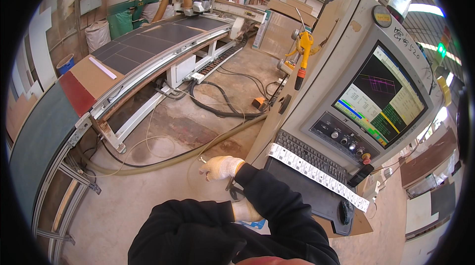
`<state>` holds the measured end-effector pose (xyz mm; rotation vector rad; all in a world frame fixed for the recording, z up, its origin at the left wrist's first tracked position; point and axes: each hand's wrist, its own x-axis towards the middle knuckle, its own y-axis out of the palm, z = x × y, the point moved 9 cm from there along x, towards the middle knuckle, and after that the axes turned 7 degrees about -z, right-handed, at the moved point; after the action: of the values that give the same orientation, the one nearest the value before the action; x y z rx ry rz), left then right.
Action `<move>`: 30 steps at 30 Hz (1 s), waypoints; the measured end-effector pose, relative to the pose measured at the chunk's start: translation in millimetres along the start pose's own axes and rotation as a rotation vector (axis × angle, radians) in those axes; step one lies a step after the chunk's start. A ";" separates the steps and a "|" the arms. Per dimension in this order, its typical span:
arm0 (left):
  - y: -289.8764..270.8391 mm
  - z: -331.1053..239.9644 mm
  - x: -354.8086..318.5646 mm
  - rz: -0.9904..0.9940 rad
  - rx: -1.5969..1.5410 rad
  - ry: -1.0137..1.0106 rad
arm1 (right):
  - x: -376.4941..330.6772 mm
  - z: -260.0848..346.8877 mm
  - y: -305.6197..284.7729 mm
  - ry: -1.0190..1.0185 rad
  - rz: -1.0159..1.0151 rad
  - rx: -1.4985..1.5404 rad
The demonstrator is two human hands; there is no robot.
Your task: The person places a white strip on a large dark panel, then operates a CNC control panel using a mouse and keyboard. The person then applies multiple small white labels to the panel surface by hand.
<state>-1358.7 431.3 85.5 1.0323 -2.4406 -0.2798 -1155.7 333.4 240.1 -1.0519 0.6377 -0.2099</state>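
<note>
A person in black sleeves stands in a workshop, both hands in pale knitted gloves, the forearms crossed. The right hand (221, 167) reaches out toward the person's left, above the floor, its fingers curled together on a small metal fitting (201, 159), which pokes up at the fingertips. A thin pale hose loops near that hand; I cannot tell whether it joins the fitting. The left hand (245, 211) is tucked beneath the right forearm; its fingers are hidden, so I cannot tell whether they are apart or together. A bit of something blue (257, 224) shows just below it.

To the person's right is a big beige control cabinet (271, 139) with a lit screen (381, 96) showing a purple line drawing. Below the screen are knobs and a red button (366, 157), then a black keyboard (311, 157), with a long strip of white labels (316, 178) along its near edge and a dark mouse (345, 210) at the right. A yellow tool (306, 45) hangs at the cabinet's side.

Ahead and to the left stretches a long machine bed bearing dark panels (163, 34), a brown board (89, 81) and a narrow pale strip (102, 67).
</note>
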 end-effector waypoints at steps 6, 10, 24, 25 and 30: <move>3.4 4.4 -5.0 0.074 0.290 0.102 | 1.5 1.7 0.2 -0.033 -0.011 -0.013; 8.8 -6.5 -9.3 0.140 0.732 0.226 | 1.8 0.8 0.8 -0.027 -0.004 -0.009; 35.8 9.5 -23.7 0.245 2.857 1.297 | -1.3 1.5 -2.9 0.003 -0.015 0.025; 35.8 9.2 -23.7 0.251 2.845 1.276 | -0.8 2.0 -2.6 -0.007 -0.013 0.018; 33.5 13.5 -23.2 0.216 2.862 1.264 | 0.0 1.2 -0.7 -0.012 -0.005 0.001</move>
<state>-1372.2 471.3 77.8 0.6082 -0.0814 3.0344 -1155.0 334.0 241.1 -1.0534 0.6239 -0.2083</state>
